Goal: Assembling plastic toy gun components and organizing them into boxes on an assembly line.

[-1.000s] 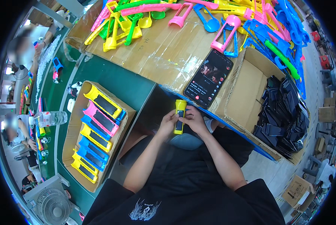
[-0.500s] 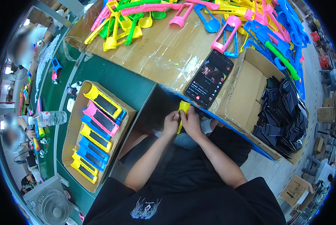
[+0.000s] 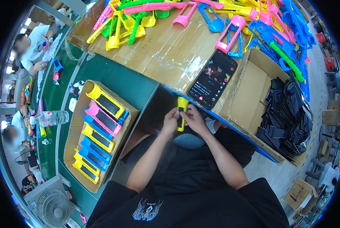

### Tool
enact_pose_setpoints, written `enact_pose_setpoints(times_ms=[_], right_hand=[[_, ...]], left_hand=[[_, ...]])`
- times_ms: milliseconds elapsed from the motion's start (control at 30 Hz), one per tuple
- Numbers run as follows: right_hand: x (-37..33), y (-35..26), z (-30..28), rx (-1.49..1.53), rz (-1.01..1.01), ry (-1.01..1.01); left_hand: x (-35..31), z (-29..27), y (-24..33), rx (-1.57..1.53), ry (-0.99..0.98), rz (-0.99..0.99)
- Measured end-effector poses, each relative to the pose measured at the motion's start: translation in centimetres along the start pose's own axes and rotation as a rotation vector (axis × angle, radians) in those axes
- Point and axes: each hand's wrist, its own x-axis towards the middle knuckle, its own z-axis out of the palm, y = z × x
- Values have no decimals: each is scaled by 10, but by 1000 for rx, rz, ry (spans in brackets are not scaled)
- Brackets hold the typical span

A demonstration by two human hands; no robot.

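Note:
A yellow plastic shell [image 3: 182, 102] with a dark panel in its window stands nearly upright above my lap, just off the edge of the cardboard-covered table. My left hand [image 3: 171, 121] is closed around its left side. The thumb and fingers of my right hand [image 3: 195, 120] grip it from the right, the thumb tip at the panel. To the left, an open cardboard box [image 3: 71, 142] holds a row of yellow, pink and blue shells [image 3: 98, 150] with dark panels. On the right, a second carton [image 3: 240, 91] contains a pile of black flat pieces [image 3: 285, 117].
A phone [image 3: 212, 79] with a lit screen lies on the cardboard [image 3: 151, 57]. Behind it is a heap of coloured plastic parts [image 3: 253, 22]. A plastic bottle [image 3: 52, 118] and a fan [image 3: 55, 205] are on the left, where other people [image 3: 35, 45] sit at the green bench.
The yellow shell has turned in my hands, and its dark panel now shows. My right thumb has shifted onto it. At far left, a co-worker has leaned and moved an arm.

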Motion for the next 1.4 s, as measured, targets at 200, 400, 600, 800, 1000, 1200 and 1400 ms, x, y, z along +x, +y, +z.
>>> enact_pose_setpoints(times_ms=[200,400,600,800,1000,1200,1400], right_hand=[[-3,6,3,-266,-285,300],[-5,6,19,-566,-331,399],[8,44,1,-641,-297,380],[7,28,-4,-15,185,185],[11,25,0,282,398,46],[23,65,-14,-162,-78,366],[9,23,8,195,-29,207]], left_hand=[[-2,8,-3,-5,-107,-94],[-1,7,-24,280,87,89],[-3,18,-18,190,83,139],[-2,14,-16,242,-23,200],[-12,17,1,169,23,42],[-12,38,10,518,-200,219],[-7,3,-8,407,-40,138]])
